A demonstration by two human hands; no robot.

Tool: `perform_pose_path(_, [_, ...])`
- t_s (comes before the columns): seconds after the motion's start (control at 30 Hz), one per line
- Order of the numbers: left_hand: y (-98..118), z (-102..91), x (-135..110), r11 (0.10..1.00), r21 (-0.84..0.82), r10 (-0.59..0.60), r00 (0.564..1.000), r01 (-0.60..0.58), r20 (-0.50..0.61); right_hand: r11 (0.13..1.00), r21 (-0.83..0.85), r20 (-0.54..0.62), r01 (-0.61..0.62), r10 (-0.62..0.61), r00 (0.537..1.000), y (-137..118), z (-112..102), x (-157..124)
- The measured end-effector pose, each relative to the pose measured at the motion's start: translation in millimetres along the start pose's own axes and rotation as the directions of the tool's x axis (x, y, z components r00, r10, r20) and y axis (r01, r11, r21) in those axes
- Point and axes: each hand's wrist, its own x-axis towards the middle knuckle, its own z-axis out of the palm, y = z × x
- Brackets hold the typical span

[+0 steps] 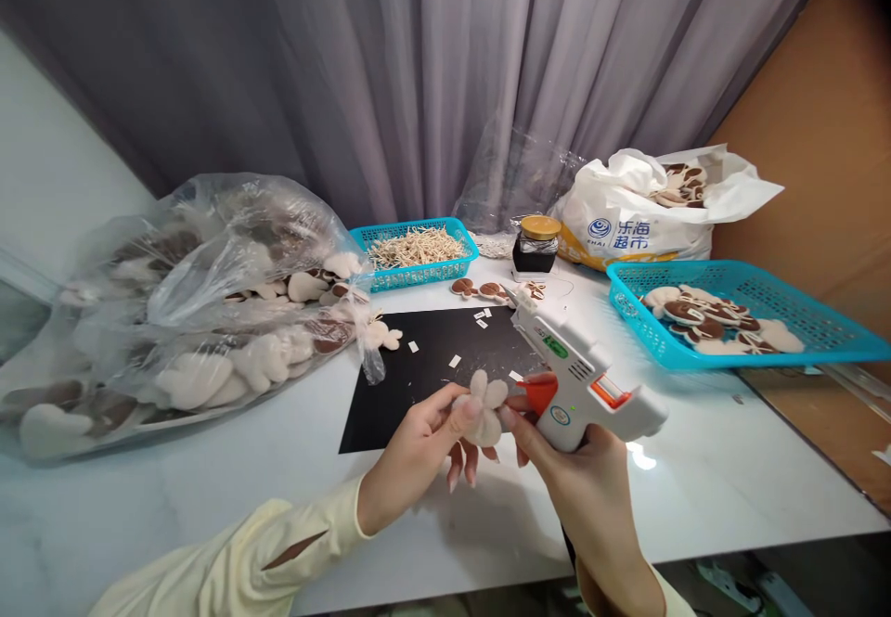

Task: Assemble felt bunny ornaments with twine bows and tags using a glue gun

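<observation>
My left hand [418, 450] pinches a small cream plush piece [485, 408] with rounded ears, held just above the white table. My right hand [581, 482] grips the handle of a white glue gun [581, 371] with an orange trigger; one finger also touches the plush piece. The gun's nozzle points away, toward the back of the table. Both hands hover over the near edge of a black mat [432, 371] dotted with small white bits.
A big clear bag of plush pieces [187, 311] lies at left. A small blue basket of pale sticks [416, 250], a dark jar with yellow lid [537, 246] and a white shopping bag [640, 213] stand behind. A larger blue basket [738, 320] with brown-and-cream pieces is at right.
</observation>
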Motion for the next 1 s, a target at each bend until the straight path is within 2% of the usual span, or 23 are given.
perform_pose_path(0.2, [-3.7, 2.2, 1.7, 0.994, 0.008, -0.109, 0.991, 0.11, -0.072, 0.996, -0.073, 0.018, 0.048, -0.046, 0.999, 0.8, 3.8, -3.0])
perform_pose_path(0.27, [-2.0, 2.5, 1.9, 0.994, -0.009, -0.111, 0.988, 0.111, -0.103, 0.994, -0.098, 0.011, 0.048, -0.047, 0.999, 0.8, 6.2, -4.4])
perform_pose_path(0.33, [2.1, 2.9, 1.4, 0.996, -0.033, -0.088, 0.993, 0.085, -0.074, 0.996, -0.079, -0.009, 0.03, -0.031, 0.999, -0.1, 8.9, -5.4])
perform_pose_path(0.4, [6.7, 3.5, 0.2, 0.996, -0.061, -0.07, 0.997, 0.071, 0.009, 0.998, -0.051, -0.02, 0.022, -0.023, 1.0, -1.2, 10.8, -5.7])
perform_pose_path(0.47, [9.4, 4.0, -1.0, 0.992, -0.087, -0.083, 0.992, 0.091, 0.091, 0.998, -0.052, -0.018, 0.027, -0.028, 0.999, -1.1, 10.9, -5.1])
perform_pose_path(0.53, [9.4, 3.9, -1.5, 0.986, -0.114, -0.107, 0.986, 0.122, 0.126, 0.996, -0.075, 0.002, 0.04, -0.04, 0.999, 1.2, 9.2, -3.6])
perform_pose_path(0.7, [3.7, 2.4, 0.2, 0.977, -0.164, -0.117, 0.988, 0.133, 0.104, 0.986, -0.124, 0.01, 0.11, -0.109, 0.994, 11.7, 1.8, 0.0])
perform_pose_path(1.0, [0.3, 1.0, 1.1, 0.986, -0.133, -0.089, 0.993, 0.098, 0.076, 0.973, -0.196, -0.051, 0.122, -0.135, 0.99, 14.0, -1.2, 1.5])
